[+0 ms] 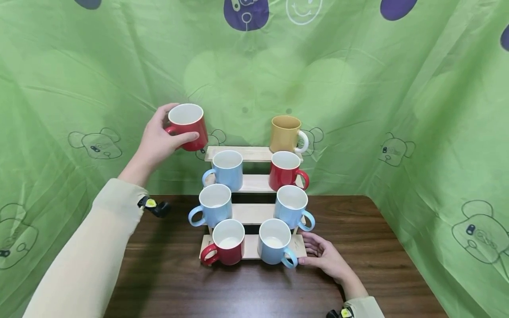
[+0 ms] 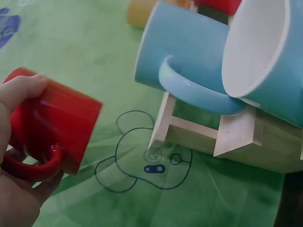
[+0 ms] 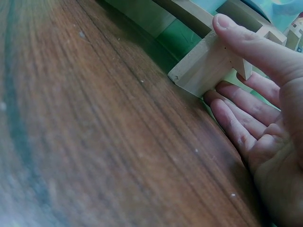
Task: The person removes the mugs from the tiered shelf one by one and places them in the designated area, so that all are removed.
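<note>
My left hand [image 1: 159, 134] grips a red mug [image 1: 199, 132] with a white inside, thumb on its near side. The mug is in the air, left of and above the top step of a wooden stepped rack [image 1: 250, 214]. In the left wrist view its red handle [image 2: 35, 170] lies by the palm. Low at the rack's right end, my right hand [image 1: 328, 260] holds the end of the bottom board [image 3: 203, 66], thumb on the front side and fingers behind. A light blue mug [image 1: 274, 247] stands on that board, close to the right thumb.
A yellow mug [image 1: 283, 134] stands at the right of the top step. Below are a red mug [image 1: 281, 176], a front-left red mug [image 1: 230, 251] and several light blue mugs [image 1: 228, 174]. The rack stands on a brown wooden table [image 1: 254, 291] before green cloth [image 1: 338, 88].
</note>
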A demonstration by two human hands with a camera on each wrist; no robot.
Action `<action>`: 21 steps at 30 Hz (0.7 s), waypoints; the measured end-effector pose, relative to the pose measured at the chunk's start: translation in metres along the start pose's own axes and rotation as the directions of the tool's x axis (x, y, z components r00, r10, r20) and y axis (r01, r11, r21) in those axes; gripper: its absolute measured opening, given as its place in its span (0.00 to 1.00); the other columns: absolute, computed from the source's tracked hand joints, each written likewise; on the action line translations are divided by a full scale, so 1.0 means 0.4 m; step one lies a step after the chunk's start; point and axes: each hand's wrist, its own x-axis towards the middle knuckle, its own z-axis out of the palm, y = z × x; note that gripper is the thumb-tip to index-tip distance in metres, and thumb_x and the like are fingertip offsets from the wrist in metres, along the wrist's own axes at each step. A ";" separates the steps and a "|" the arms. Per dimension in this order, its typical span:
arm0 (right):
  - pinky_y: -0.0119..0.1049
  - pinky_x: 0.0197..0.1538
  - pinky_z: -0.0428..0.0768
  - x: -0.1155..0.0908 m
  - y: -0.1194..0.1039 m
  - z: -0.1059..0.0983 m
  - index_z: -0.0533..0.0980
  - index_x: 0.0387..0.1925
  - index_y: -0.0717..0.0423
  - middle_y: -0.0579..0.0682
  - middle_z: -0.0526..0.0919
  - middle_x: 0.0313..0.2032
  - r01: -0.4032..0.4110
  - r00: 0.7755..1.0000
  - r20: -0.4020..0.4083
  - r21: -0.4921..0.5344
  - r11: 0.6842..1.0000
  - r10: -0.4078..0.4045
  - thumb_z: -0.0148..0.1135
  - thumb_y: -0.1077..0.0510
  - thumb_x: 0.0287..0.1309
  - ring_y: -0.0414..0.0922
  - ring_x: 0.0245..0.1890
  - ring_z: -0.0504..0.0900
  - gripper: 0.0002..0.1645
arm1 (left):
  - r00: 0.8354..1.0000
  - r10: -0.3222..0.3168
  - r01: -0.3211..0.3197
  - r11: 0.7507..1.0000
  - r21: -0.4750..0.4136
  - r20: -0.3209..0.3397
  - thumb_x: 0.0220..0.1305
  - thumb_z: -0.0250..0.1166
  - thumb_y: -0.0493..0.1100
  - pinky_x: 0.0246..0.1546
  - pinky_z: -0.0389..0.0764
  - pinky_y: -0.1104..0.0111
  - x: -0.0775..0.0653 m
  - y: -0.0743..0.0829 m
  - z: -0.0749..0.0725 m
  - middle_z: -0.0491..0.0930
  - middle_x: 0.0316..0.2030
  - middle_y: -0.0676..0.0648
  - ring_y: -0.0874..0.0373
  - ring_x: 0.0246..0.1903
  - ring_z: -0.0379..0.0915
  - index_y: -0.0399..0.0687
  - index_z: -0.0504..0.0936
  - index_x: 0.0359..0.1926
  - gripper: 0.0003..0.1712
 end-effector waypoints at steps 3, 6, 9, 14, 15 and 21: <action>0.34 0.62 0.83 0.001 0.001 0.000 0.66 0.76 0.73 0.72 0.77 0.68 0.013 1.000 0.006 -0.001 1.000 -0.013 0.79 0.68 0.61 0.43 0.59 0.86 0.46 | 1.000 0.005 -0.005 1.000 0.024 0.008 0.60 0.85 0.47 0.50 0.85 0.70 -0.036 -0.017 -0.019 0.74 0.71 0.47 0.49 0.67 0.73 0.60 0.65 0.82 0.54; 0.34 0.62 0.83 0.001 0.002 0.001 0.66 0.75 0.73 0.72 0.78 0.67 0.019 1.000 0.003 0.000 1.000 -0.019 0.79 0.69 0.60 0.43 0.59 0.86 0.46 | 1.000 0.028 -0.028 0.998 0.056 -0.001 0.59 0.86 0.47 0.54 0.83 0.72 -0.069 -0.041 -0.031 0.75 0.70 0.48 0.51 0.66 0.74 0.60 0.66 0.82 0.55; 0.34 0.63 0.83 0.002 0.002 0.004 0.66 0.76 0.73 0.70 0.79 0.67 0.010 1.000 -0.002 -0.001 1.000 -0.010 0.79 0.68 0.60 0.43 0.59 0.86 0.47 | 0.999 0.039 -0.037 0.997 0.069 -0.030 0.59 0.86 0.46 0.54 0.82 0.74 -0.098 -0.067 -0.045 0.76 0.69 0.49 0.55 0.64 0.74 0.60 0.67 0.81 0.54; 0.34 0.62 0.83 0.002 0.006 0.003 0.65 0.76 0.74 0.69 0.80 0.66 0.007 1.000 -0.005 -0.014 1.000 -0.007 0.79 0.69 0.61 0.43 0.59 0.86 0.46 | 0.997 0.032 -0.026 0.995 0.095 -0.069 0.60 0.85 0.45 0.56 0.78 0.76 -0.136 -0.109 -0.067 0.75 0.70 0.49 0.57 0.64 0.73 0.58 0.66 0.82 0.54; 0.34 0.62 0.83 0.002 0.007 0.003 0.66 0.75 0.74 0.69 0.80 0.66 0.007 1.000 -0.008 -0.016 1.000 -0.007 0.79 0.69 0.61 0.43 0.59 0.86 0.46 | 0.997 0.027 -0.019 0.995 0.098 -0.073 0.60 0.85 0.45 0.57 0.78 0.77 -0.144 -0.117 -0.070 0.74 0.70 0.49 0.58 0.64 0.72 0.58 0.65 0.82 0.54; 0.34 0.62 0.84 0.002 0.006 0.000 0.66 0.75 0.73 0.69 0.79 0.67 -0.002 1.000 -0.008 -0.017 1.000 0.002 0.79 0.69 0.61 0.44 0.59 0.86 0.46 | 0.996 0.009 -0.002 0.996 0.085 -0.092 0.61 0.85 0.44 0.56 0.77 0.80 -0.182 -0.164 -0.078 0.74 0.70 0.48 0.58 0.63 0.72 0.56 0.65 0.83 0.55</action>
